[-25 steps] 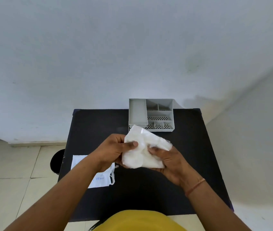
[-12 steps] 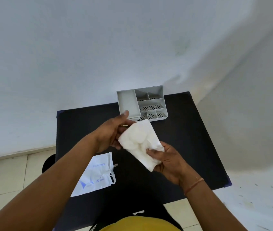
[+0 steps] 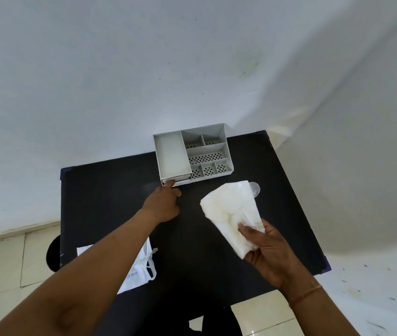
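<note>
left hand (image 3: pixel 162 204): fingertips at drawer (image 3: pixel 176 182) front, bottom left of grey organizer (image 3: pixel 225 139); can't tell if they pinch it
right hand (image 3: pixel 269 248): thumb and fingers clamped on white packet (image 3: pixel 229 212)
white packet: held over black table (image 3: pixel 110 190), near the organizer's right front, not touching it
printed bag (image 3: pixel 136 275): flat on table under my left forearm

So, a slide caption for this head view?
Left hand touches the organizer drawer; right hand grips a white pouch over the black table.

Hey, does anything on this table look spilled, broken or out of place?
Nothing stands out. The organizer stands square with the table at its far edge, nothing spilled. The right hand grips a crumpled cloth, the left hand touches the organizer's drawer, and a bag lies flat.
</note>
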`<action>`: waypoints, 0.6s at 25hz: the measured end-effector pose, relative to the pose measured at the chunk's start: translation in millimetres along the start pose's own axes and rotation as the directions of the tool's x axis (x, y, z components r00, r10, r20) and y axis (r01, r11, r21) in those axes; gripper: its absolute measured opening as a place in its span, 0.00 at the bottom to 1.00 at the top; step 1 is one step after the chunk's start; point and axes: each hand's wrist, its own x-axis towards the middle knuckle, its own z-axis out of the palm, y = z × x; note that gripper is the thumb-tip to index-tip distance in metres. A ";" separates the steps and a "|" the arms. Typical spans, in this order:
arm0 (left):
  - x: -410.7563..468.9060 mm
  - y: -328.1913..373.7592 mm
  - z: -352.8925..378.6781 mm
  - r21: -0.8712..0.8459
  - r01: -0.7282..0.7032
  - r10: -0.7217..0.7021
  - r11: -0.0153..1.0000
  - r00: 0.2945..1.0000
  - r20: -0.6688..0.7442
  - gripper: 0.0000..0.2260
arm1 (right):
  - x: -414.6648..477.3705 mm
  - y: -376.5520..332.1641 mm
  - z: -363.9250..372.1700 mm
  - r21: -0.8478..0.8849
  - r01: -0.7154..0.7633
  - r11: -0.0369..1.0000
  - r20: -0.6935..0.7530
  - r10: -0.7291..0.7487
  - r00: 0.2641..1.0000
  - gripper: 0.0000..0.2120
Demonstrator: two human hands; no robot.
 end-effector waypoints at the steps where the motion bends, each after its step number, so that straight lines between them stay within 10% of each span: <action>1: 0.5 3.0 1.8 0.010 0.007 -0.006 1.000 1.000 -0.024 0.26 | 0.1 1.7 -2.2 -0.001 -0.001 1.000 -0.004 0.001 1.000 0.19; 6: 7.7 6.8 21.5 -0.244 0.035 -0.084 0.969 0.978 -0.193 0.17 | 5.5 5.7 -1.4 0.012 -0.011 1.000 0.002 0.011 1.000 0.17; 7: 8.4 11.3 19.7 -0.523 0.082 -0.210 0.848 0.959 -0.190 0.13 | 6.9 5.5 0.3 0.012 -0.016 1.000 0.005 0.016 1.000 0.18; 9: 11.2 24.2 6.8 -0.966 0.129 -0.421 0.223 0.907 0.024 0.11 | 9.4 4.5 2.6 0.005 -0.017 1.000 0.008 0.017 1.000 0.17; 11: 17.9 28.6 -3.3 -0.955 0.064 -0.458 -0.289 0.867 0.196 0.12 | 12.3 1.9 5.2 -0.007 -0.015 1.000 0.014 0.015 1.000 0.17; 15: 27.5 35.9 -10.4 -0.928 0.033 -0.567 -0.371 0.783 0.255 0.10 | 18.1 -2.7 6.8 -0.021 -0.018 1.000 0.020 0.019 1.000 0.18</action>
